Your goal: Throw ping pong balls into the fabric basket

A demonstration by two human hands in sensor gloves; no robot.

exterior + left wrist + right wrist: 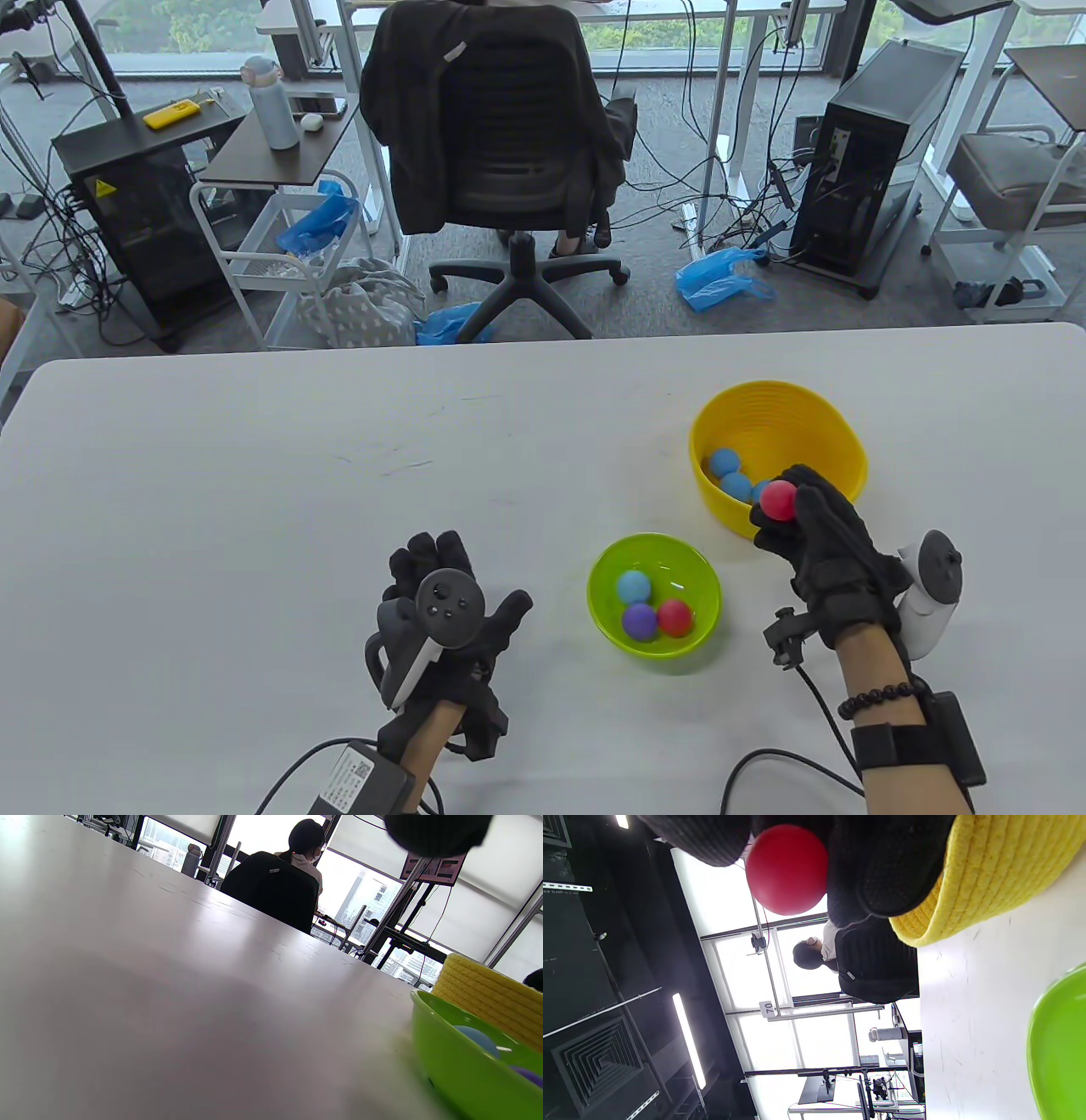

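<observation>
A yellow fabric basket (814, 416) stands on the white table at the right; blue balls (725, 463) lie inside it. My right hand (793, 509) holds a red ball (777, 499) in its fingertips at the basket's near rim. In the right wrist view the red ball (787, 868) sits between my gloved fingers (882, 866), next to the basket wall (992, 870). A green bowl (607, 607) in front holds a blue ball (634, 587), a purple ball (639, 621) and a red ball (675, 617). My left hand (441, 577) rests flat on the table, empty, left of the bowl.
The green bowl (449, 1065) and the basket (488, 993) show at the right of the left wrist view. Cables trail from both wrists at the table's near edge. An office chair (501, 144) stands beyond the far edge.
</observation>
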